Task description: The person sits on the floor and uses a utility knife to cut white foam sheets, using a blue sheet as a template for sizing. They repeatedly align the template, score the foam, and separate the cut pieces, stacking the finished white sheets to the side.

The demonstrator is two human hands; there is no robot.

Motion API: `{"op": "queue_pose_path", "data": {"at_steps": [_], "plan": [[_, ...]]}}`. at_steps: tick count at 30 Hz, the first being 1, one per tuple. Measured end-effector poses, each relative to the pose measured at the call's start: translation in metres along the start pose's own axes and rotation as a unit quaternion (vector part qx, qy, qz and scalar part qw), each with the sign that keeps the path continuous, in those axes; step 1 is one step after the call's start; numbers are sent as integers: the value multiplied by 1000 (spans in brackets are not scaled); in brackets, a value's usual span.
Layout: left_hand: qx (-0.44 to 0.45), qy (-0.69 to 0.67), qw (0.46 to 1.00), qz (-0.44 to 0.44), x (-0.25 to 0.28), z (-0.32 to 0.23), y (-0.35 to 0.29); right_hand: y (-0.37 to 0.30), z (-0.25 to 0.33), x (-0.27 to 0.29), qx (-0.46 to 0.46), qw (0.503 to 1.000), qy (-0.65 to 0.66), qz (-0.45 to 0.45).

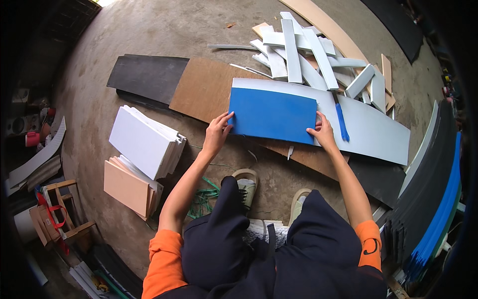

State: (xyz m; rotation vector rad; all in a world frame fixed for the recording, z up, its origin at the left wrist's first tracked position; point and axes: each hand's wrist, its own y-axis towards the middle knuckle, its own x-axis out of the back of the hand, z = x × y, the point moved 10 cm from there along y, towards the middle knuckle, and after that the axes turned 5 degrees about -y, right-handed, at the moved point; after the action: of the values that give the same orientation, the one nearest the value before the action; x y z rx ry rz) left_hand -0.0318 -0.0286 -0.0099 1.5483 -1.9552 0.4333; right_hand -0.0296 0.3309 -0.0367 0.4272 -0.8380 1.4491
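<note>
A blue rectangular panel [271, 114] lies over a long white sheet [373, 127] in front of me. My left hand [217, 132] pinches the panel's left edge, fingertips on top. At the opposite short edge, my right hand [323, 132] grips the lower right corner. A strip of the white sheet shows beyond the panel's far edge. Just right of my right hand lies a tool with a blue handle [341, 121], its far end up against white strips. Underneath the sheet are a brown wooden board [204, 87] and black sheets [147, 74].
White and tan offcut strips [294, 52] are heaped at the far right. Left of my hands stand a stack of white panels [144, 139] and a stack of tan ones [127, 187]. Green cord [203, 199] lies by my foot. Black and blue sheets [440, 199] line the right side.
</note>
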Motion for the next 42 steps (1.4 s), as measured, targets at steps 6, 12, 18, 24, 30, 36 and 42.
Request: {"op": "queue_pose_path", "data": {"at_steps": [6,12,18,24,30,36,42], "plan": [[-80,79,993,31,2,-31,-4,-2,-5,3,-10,1000,5,2],[-108,100,988,42,-2,-26,-4,-1,-1,3,2,1000,10,16],[-107,123,985,59,-7,-31,0,1,-5,2,-4,999,30,42],[-90,214,967,101,-24,-28,-7,4,-1,3,2,1000,8,20],[-70,259,960,78,-64,-62,4,4,5,3,3,1000,6,30],[-180,260,935,162,-148,-135,52,7,0,4,-10,998,29,58],[-189,213,943,174,-187,-166,68,-3,1,8,-8,998,55,43]]}}
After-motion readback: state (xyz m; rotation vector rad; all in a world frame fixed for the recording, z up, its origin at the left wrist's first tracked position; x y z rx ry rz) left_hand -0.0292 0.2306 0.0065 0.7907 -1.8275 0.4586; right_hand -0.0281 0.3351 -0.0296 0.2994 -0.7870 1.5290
